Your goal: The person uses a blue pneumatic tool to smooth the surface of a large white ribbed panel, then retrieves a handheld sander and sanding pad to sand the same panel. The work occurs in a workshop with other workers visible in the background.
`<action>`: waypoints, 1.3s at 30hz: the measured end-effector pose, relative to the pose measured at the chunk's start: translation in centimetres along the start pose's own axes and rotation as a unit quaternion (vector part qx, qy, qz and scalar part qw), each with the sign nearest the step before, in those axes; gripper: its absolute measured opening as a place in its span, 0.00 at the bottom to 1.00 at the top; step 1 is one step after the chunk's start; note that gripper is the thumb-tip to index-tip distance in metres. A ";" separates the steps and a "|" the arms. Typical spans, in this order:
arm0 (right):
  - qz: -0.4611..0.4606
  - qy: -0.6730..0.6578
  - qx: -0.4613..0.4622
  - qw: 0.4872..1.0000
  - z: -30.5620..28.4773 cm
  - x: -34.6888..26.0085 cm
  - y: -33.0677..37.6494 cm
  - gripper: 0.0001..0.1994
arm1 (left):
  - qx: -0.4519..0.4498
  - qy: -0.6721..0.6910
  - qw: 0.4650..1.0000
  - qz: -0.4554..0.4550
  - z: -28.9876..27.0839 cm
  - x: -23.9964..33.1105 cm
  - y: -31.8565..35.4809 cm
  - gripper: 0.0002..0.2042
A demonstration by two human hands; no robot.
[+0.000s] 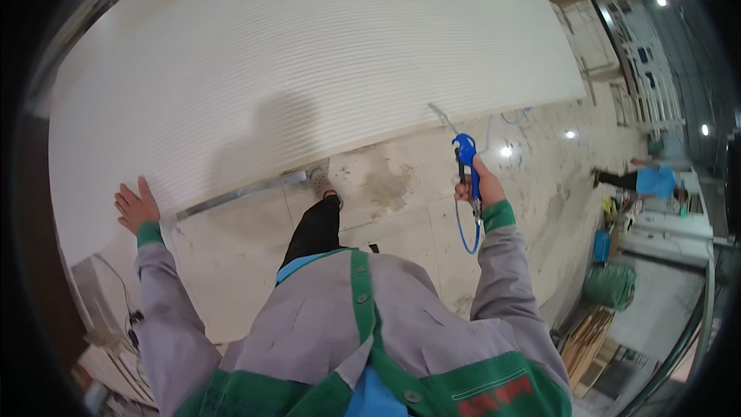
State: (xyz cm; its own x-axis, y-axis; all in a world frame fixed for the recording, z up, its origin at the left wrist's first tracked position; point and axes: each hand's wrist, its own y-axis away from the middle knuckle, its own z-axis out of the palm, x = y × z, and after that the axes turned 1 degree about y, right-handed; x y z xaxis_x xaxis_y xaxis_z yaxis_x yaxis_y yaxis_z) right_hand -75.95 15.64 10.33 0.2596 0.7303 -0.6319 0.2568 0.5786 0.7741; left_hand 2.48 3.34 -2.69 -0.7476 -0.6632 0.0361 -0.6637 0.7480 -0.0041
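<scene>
A pale stone floor, stained and scuffed, carries a big white ribbed panel resting on a metal rail; green sack and stacked boards lie rightward.

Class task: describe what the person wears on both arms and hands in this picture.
Both arms wear loose grey work-jacket sleeves ending in green knitted cuffs. The left hand and right hand are bare, with no gloves. The jacket front carries green trim with snap buttons.
</scene>
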 end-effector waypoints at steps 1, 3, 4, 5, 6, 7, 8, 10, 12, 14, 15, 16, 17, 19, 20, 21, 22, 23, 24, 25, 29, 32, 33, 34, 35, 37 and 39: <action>0.006 0.002 -0.025 1.000 0.1 0.0 0.5 0.30 | 0.008 0.008 0.998 -0.056 -0.1 -0.4 0.3 0.48; 0.024 0.021 -0.073 0.997 0.6 -0.8 0.9 0.29 | 0.039 0.024 0.983 -0.177 -1.1 -0.4 1.4 0.50; 0.031 0.036 -0.093 0.995 0.7 -1.9 1.0 0.28 | 0.063 0.036 0.968 -0.240 -1.6 0.6 2.1 0.51; 0.042 0.056 -0.085 0.994 0.5 -3.5 1.1 0.27 | 0.081 0.048 0.948 -0.303 -2.3 2.2 2.8 0.52; 0.035 0.073 -0.135 0.987 2.2 -4.4 1.5 0.27 | 0.087 0.074 0.940 -0.322 -2.8 2.5 2.3 0.52; 0.034 0.095 -0.159 0.982 5.0 -4.6 2.1 0.26 | 0.087 0.097 0.930 -0.344 -3.0 1.9 1.4 0.53; 0.029 0.112 -0.187 0.976 7.3 -5.4 2.7 0.25 | 0.078 0.118 0.919 -0.369 -4.0 2.0 1.0 0.54; 0.042 0.160 -0.215 0.962 12.4 -6.2 3.3 0.24 | 0.097 0.172 0.915 -0.353 -5.5 2.0 1.1 0.52; 0.047 0.188 -0.264 0.945 17.4 -5.9 3.3 0.25 | 0.108 0.205 0.911 -0.342 -6.0 2.5 1.6 0.51; 0.039 0.204 -0.318 0.925 21.6 -4.9 3.3 0.25 | 0.124 0.218 0.908 -0.336 -6.6 2.8 1.9 0.51; 0.031 0.216 -0.336 0.916 23.0 -4.9 3.6 0.25 | 0.120 0.204 0.914 -0.328 -7.3 3.1 2.2 0.49; 0.008 0.211 -0.377 0.902 23.9 -5.1 4.1 0.25 | 0.121 0.206 0.914 -0.329 -8.2 3.4 2.5 0.49; -0.002 0.225 -0.368 0.902 23.9 -5.6 4.5 0.26 | 0.123 0.208 0.914 -0.327 -9.3 3.8 2.7 0.49; 0.025 0.247 -0.303 0.920 21.8 -6.5 4.4 0.24 | 0.115 0.229 0.911 -0.322 -9.8 4.1 2.9 0.47; 0.024 0.243 -0.291 0.925 19.9 -7.3 4.1 0.24 | 0.118 0.238 0.908 -0.323 -10.1 4.1 2.9 0.47; 0.018 0.234 -0.246 0.940 17.3 -8.0 4.1 0.23 | 0.119 0.248 0.905 -0.324 -10.1 4.3 3.0 0.47; 0.010 0.227 -0.198 0.953 14.4 -8.8 4.5 0.22 | 0.120 0.257 0.902 -0.327 -10.1 4.3 3.0 0.46; 0.006 0.211 -0.178 0.961 11.5 -9.6 5.1 0.21 | 0.123 0.246 0.903 -0.329 -10.2 4.5 2.9 0.46; 0.003 0.203 -0.143 0.969 8.8 -10.3 5.9 0.21 | 0.128 0.235 0.905 -0.332 -10.3 4.6 2.8 0.45; 0.020 0.149 -0.135 0.979 6.8 -10.6 6.6 0.22 | 0.126 0.229 0.903 -0.340 -10.2 4.6 2.8 0.44; 0.031 0.064 -0.127 0.989 6.5 -9.8 7.0 0.23 | 0.130 0.240 0.900 -0.339 -10.2 4.5 2.7 0.43; 0.044 0.176 -0.144 0.973 14.1 -8.9 6.0 0.23 | 0.141 0.252 0.895 -0.340 -10.4 4.3 2.6 0.41; 0.029 0.197 -0.209 0.957 17.6 -8.4 5.7 0.24 | 0.141 0.260 0.893 -0.340 -10.5 4.2 2.6 0.40; 0.024 0.241 -0.225 0.944 21.3 -7.8 5.4 0.24 | 0.134 0.271 0.889 -0.344 -10.6 4.2 2.6 0.39; 0.010 0.251 -0.282 0.926 25.2 -7.0 5.1 0.23 | 0.137 0.266 0.891 -0.342 -10.7 4.2 2.5 0.38; 0.029 0.231 -0.343 0.910 32.4 -4.8 5.3 0.22 | 0.131 0.270 0.888 -0.349 -10.9 4.1 2.5 0.37; 0.003 0.235 -0.411 0.881 37.0 -3.1 5.9 0.23 | 0.125 0.256 0.894 -0.345 -11.1 4.2 2.5 0.36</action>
State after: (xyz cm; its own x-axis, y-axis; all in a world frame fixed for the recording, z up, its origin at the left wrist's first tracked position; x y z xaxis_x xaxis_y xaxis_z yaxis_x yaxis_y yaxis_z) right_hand -40.75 3.34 15.42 -0.2047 0.6922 -0.6921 -0.5546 0.5006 0.6647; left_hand -2.03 2.73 8.56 -0.0901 -0.8170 0.5696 -0.9954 0.0925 -0.0248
